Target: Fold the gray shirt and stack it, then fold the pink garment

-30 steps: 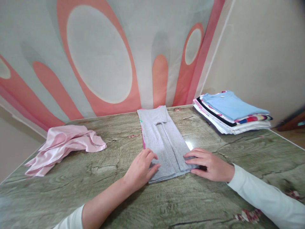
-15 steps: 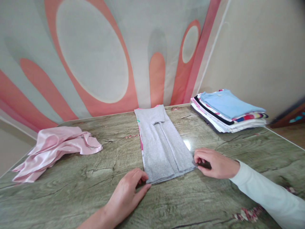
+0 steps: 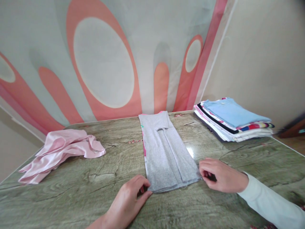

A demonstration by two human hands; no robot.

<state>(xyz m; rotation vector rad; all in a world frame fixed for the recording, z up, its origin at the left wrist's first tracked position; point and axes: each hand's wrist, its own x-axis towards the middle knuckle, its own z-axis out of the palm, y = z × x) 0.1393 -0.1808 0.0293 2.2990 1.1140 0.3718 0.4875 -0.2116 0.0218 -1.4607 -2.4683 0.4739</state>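
Note:
A grey shirt (image 3: 164, 156) lies in a long, narrow folded shape on the wooden table, its near edge toward me. A short sleeve is folded back near its far end, and pink print shows along its left side. My left hand (image 3: 131, 197) pinches the near left corner between thumb and fingers. At the near right corner, my right hand (image 3: 220, 175) is closed on the cloth in a similar pinch.
A crumpled pink garment (image 3: 64, 151) lies on the table (image 3: 102, 197) at the left. At the back right stands a stack of folded clothes (image 3: 234, 119), light blue on top. Behind the table rises a patterned wall (image 3: 147, 63).
The view has tilted slightly, so everything appears lower and a little farther right. Both hands keep their places at the shirt's near corners.

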